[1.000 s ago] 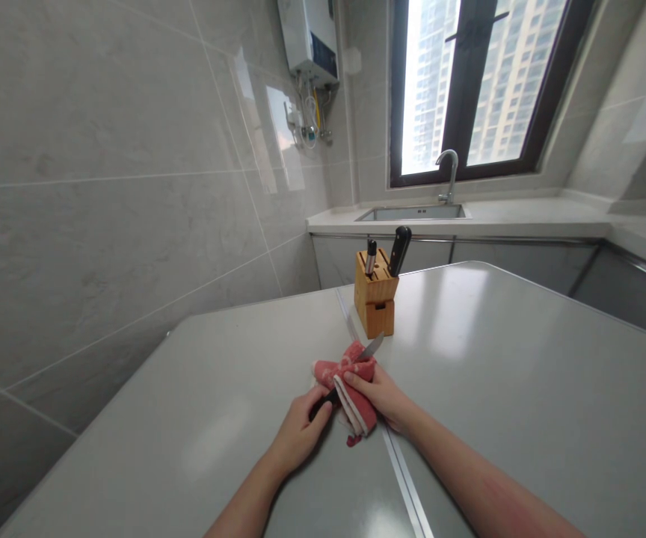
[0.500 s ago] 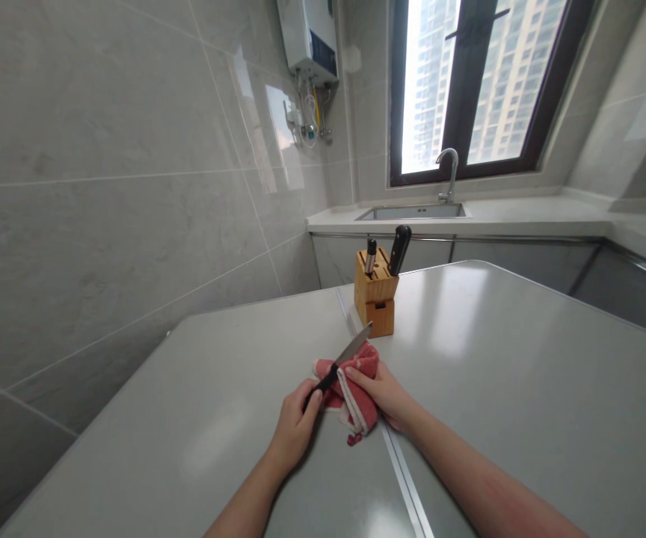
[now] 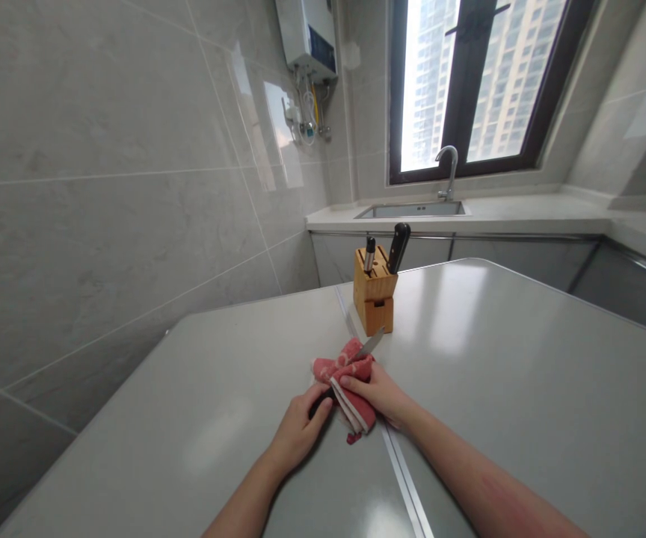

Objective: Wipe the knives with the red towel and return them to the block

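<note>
My left hand (image 3: 302,415) is closed around the black handle of a kitchen knife (image 3: 373,343). The blade points away and to the right, with its lower part covered by a red cloth (image 3: 351,368) with white edging. The tip sticks out past the cloth, in front of the wooden knife block (image 3: 374,291). My right hand (image 3: 380,390) grips the cloth, its thumb on top of a fold against the blade. The fingers under the cloth are hidden.
The knife block stands on the pale table (image 3: 233,373), holding a black-handled knife (image 3: 398,247) and another handle (image 3: 369,254). A metal strip (image 3: 404,482) runs along the table. Behind are a counter, a sink (image 3: 413,211) and a faucet (image 3: 451,170).
The knife has shifted slightly to the right, and the cloth now wraps over more of its blade and handle. My left hand has moved a little to the right with the handle.
</note>
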Demonstrator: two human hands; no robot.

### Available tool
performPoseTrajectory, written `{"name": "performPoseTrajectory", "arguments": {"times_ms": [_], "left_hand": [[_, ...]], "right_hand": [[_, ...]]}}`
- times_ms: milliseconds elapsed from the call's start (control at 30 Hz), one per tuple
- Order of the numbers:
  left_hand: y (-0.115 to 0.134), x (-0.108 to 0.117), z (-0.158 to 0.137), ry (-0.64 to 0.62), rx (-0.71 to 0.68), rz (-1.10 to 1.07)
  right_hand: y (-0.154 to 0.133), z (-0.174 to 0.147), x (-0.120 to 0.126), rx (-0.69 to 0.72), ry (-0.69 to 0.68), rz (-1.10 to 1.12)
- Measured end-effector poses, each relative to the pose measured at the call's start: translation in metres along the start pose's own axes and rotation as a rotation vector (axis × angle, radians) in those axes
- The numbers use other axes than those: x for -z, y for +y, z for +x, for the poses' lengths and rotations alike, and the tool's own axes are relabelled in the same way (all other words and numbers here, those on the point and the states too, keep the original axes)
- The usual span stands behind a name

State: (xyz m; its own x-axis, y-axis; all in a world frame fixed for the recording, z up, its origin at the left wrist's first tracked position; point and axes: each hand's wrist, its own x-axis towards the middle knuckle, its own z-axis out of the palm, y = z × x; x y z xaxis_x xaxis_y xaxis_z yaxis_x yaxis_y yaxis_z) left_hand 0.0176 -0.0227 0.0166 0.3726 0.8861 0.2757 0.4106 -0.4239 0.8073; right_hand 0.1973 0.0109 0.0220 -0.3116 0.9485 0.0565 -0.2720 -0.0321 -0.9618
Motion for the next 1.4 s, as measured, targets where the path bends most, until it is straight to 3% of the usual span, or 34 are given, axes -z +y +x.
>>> {"name": "performPoseTrajectory", "arguments": {"times_ms": [233,433,700,867,933,1167,1400], "left_hand": [[-0.003,0.000,0.001,0.097,0.076,0.052],[-0.012,-0.001,0.001,0.139,0.125,0.076],[-0.014,-0.002,-0.002,-0.038,0.035,0.066],[-0.012,-0.002,-0.001,-0.037,0.025,0.046],[-0.012,-0.002,-0.001,-0.016,0.033,0.049],[-0.012,-0.002,0.000,0.036,0.030,0.118],[-0.010,-0.004,-0.002,0.053,0.024,0.125]], "right_hand": [[0.006,0.004,0.001,-0.035,0.162,0.145],[0.006,0.007,0.003,-0.060,0.187,0.204],[0.005,0.001,0.002,-0.007,0.040,0.050],[0.005,-0.001,0.001,0.008,-0.165,-0.138],[0.006,0.000,0.000,0.035,-0.188,-0.193],[0.005,-0.002,-0.005,0.071,0.002,-0.161],[0.002,0.001,-0.004,-0.025,0.132,0.065]]}}
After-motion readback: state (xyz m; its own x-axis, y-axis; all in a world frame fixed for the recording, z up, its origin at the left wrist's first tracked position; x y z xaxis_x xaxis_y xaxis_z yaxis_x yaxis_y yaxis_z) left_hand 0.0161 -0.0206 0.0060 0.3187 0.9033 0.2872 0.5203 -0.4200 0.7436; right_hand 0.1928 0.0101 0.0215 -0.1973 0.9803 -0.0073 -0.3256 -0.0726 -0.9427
